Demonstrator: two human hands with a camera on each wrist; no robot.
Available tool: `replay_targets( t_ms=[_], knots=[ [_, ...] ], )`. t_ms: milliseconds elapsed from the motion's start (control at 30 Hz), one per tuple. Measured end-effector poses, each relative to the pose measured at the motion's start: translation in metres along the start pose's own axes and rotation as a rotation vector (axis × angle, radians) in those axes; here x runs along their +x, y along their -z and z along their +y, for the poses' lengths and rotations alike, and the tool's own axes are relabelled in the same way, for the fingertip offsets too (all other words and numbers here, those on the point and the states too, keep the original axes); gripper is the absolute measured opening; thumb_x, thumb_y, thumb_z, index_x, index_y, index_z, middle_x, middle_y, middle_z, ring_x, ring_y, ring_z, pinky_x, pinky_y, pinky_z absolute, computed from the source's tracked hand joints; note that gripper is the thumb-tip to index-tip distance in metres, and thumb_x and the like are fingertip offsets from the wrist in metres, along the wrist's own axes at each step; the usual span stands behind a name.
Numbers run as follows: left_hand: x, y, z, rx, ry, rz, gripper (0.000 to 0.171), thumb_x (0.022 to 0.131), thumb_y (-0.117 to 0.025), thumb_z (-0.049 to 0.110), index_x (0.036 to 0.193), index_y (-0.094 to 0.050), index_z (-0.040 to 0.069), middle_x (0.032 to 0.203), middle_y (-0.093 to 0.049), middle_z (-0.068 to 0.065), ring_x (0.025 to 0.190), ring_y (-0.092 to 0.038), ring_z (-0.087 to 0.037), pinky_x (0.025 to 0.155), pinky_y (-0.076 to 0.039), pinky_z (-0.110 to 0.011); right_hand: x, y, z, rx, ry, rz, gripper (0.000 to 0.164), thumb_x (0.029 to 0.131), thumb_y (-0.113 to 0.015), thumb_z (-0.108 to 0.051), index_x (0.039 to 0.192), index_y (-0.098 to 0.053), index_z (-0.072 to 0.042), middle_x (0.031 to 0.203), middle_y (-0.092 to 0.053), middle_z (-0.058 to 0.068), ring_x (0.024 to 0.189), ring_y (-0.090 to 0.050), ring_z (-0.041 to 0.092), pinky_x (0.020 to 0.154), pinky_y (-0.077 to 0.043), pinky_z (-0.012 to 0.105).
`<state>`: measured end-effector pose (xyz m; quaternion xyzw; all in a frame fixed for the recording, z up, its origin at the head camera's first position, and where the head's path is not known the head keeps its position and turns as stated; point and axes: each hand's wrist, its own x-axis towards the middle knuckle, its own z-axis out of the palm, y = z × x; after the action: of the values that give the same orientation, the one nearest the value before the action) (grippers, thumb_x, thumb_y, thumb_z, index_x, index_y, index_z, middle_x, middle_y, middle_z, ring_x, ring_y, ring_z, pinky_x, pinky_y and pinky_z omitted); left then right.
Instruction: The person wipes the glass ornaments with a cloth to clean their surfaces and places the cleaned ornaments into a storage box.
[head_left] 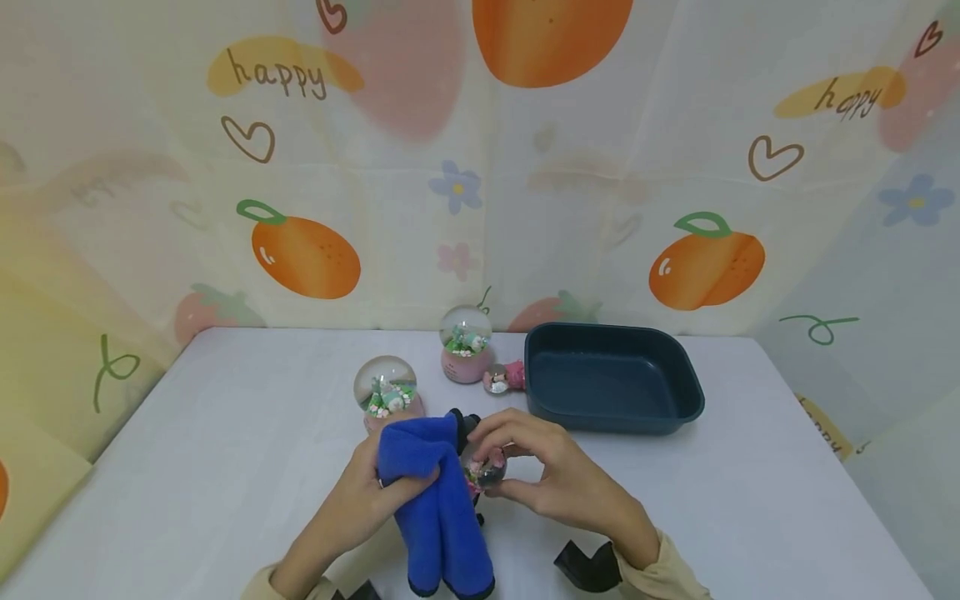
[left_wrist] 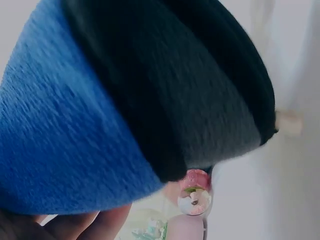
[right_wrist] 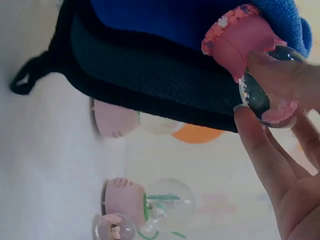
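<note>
A blue cloth [head_left: 442, 517] with black edging and a dark underside hangs folded from my left hand [head_left: 367, 492], whose thumb presses on top of it. My right hand [head_left: 543, 458] pinches a small snow globe [head_left: 487, 473] by its clear ball, thumb on one side and fingertips on the other. In the right wrist view the globe's pink base [right_wrist: 240, 42], ringed with tiny flowers, overlaps the blue fabric. The cloth [left_wrist: 65, 115] fills much of the left wrist view, with left-hand fingers [left_wrist: 107, 222] curled beneath it.
Two larger snow globes with pink bases stand behind the hands, one at the back [head_left: 465, 354] and one nearer on the left [head_left: 385, 392]. Another small snow globe [head_left: 497, 380] lies on its side against a dark teal tray [head_left: 611, 423] on the white table [head_left: 225, 467].
</note>
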<state>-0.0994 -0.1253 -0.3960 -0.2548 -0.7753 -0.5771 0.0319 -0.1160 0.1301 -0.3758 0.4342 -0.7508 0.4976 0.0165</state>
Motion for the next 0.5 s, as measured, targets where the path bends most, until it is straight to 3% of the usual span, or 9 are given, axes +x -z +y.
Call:
replay_targets(
  t_ms=[133, 233, 400, 500],
  knots=[
    [0.0004, -0.0006, 0.0003, -0.024, -0.025, -0.050, 0.044, 0.090, -0.066, 0.003, 0.130, -0.055, 0.014, 0.118, -0.066, -0.006, 0.105, -0.064, -0.011, 0.092, -0.052, -0.030, 0.0002, -0.0013, 0.0024, -0.045, 0.028, 0.005, 0.048, 0.074, -0.076, 0.012, 0.114, -0.064, -0.013, 0.120, -0.062, 0.005, 0.101, -0.058, 0.013, 0.081, -0.055, 0.024],
    [0.0000, -0.0007, 0.0004, -0.049, -0.017, -0.096, 0.046, 0.090, -0.066, 0.004, 0.133, -0.053, 0.013, 0.121, -0.064, -0.008, 0.107, -0.063, -0.011, 0.093, -0.052, -0.029, 0.0000, -0.0013, 0.0033, -0.044, 0.040, 0.033, 0.047, 0.071, -0.075, 0.013, 0.110, -0.066, -0.012, 0.117, -0.062, 0.006, 0.101, -0.058, 0.013, 0.078, -0.056, 0.022],
    [-0.0034, -0.0008, -0.0009, -0.113, 0.037, -0.168, 0.047, 0.090, -0.066, 0.003, 0.134, -0.049, 0.002, 0.123, -0.062, -0.014, 0.108, -0.061, -0.007, 0.091, -0.052, -0.028, -0.0019, 0.0007, 0.0014, 0.091, 0.023, 0.115, 0.042, 0.072, -0.077, 0.012, 0.106, -0.064, -0.008, 0.116, -0.061, 0.013, 0.109, -0.060, 0.016, 0.078, -0.060, 0.030],
    [-0.0033, -0.0029, -0.0013, -0.116, 0.014, -0.159, 0.048, 0.089, -0.066, 0.002, 0.134, -0.051, 0.002, 0.122, -0.064, -0.014, 0.108, -0.062, -0.007, 0.090, -0.053, -0.028, -0.0014, 0.0023, 0.0011, 0.124, 0.031, 0.148, 0.042, 0.072, -0.078, 0.012, 0.106, -0.064, -0.008, 0.116, -0.061, 0.014, 0.109, -0.061, 0.016, 0.077, -0.061, 0.033]
  ],
)
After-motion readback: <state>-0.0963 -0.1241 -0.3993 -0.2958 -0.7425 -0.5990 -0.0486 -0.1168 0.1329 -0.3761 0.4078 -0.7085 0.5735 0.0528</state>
